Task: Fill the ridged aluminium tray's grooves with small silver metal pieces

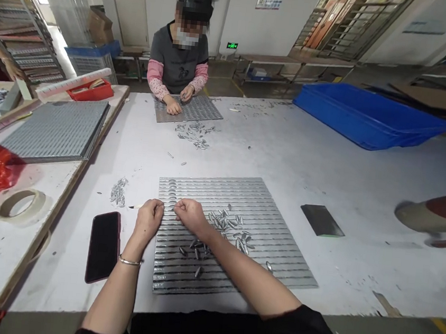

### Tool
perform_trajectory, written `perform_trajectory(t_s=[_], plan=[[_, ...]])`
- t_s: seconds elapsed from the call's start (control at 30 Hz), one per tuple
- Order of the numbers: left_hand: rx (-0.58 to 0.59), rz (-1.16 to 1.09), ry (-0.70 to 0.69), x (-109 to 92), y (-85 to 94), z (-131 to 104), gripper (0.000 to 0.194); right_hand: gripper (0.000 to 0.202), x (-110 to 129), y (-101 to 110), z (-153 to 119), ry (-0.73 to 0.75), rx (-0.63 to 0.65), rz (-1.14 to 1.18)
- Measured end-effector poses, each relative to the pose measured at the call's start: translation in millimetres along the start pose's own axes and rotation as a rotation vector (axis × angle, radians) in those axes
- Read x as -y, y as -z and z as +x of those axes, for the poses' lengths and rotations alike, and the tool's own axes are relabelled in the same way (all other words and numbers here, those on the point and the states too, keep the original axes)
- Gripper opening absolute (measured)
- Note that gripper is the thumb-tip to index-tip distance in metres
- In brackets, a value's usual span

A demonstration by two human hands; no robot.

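Observation:
A grey ribbed sheet (pixel 279 236) with dark and shiny stripes lies flat on the white table. Along its upper left, several small silver oval pieces (pixel 172 189) form a short column. At the lower end of that column, my right hand (pixel 193 218) is closed in a pinch on a silver oval piece, mostly hidden by the fingertips. My left hand (pixel 149 219) rests at the sheet's left edge, fingers curled together; what they hold, if anything, is hidden. A loose heap of silver oval pieces (pixel 223 221) lies on the sheet, partly under my right forearm.
Left of the sheet are a phone (pixel 103 247), a small pile of slivers (pixel 118 192) and a pointed tool (pixel 136 207). A dark block (pixel 322 220) lies right. Across the table, a co-worker (pixel 180 61) handles another sheet (pixel 209 110). A blue tray (pixel 332 114) stands behind.

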State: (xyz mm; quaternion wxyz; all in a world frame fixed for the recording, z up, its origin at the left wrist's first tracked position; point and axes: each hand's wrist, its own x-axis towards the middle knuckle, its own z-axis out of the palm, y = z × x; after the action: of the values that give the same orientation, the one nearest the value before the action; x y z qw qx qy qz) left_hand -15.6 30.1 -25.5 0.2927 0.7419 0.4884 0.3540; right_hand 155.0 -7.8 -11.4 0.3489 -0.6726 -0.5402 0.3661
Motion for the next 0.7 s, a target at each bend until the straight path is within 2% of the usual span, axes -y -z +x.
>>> perform_trajectory(t_s=[0.13, 0.37, 0.5, 0.53, 0.6, 0.63, 0.7], plan=[[0.007, 0.018, 0.007, 1, -1.3, 1, 0.014, 0.011, -2, -5, 5, 0.011, -0.055, -0.029], [0.004, 0.031, 0.008, 3, -4.3, 2, 0.015, 0.011, -3, -9, 4, -0.001, -0.068, -0.105], [0.007, 0.044, -0.005, 3, -3.6, 3, 0.015, 0.007, 3, -5, 6, -0.037, -0.104, -0.186], [0.009, 0.048, -0.006, 2, -3.3, 3, 0.015, 0.013, 5, -1, 4, -0.038, -0.113, -0.204], [0.013, 0.049, -0.001, 0, -2.6, 3, 0.016, 0.019, 8, 7, -6, 0.023, -0.114, -0.242], [0.013, 0.047, 0.004, -1, -2.2, 3, 0.016, 0.015, 9, 12, -14, 0.079, -0.093, -0.274], [0.011, 0.041, 0.014, -4, -1.5, 2, 0.015, 0.007, 10, 19, -36, 0.189, 0.028, -0.377]])
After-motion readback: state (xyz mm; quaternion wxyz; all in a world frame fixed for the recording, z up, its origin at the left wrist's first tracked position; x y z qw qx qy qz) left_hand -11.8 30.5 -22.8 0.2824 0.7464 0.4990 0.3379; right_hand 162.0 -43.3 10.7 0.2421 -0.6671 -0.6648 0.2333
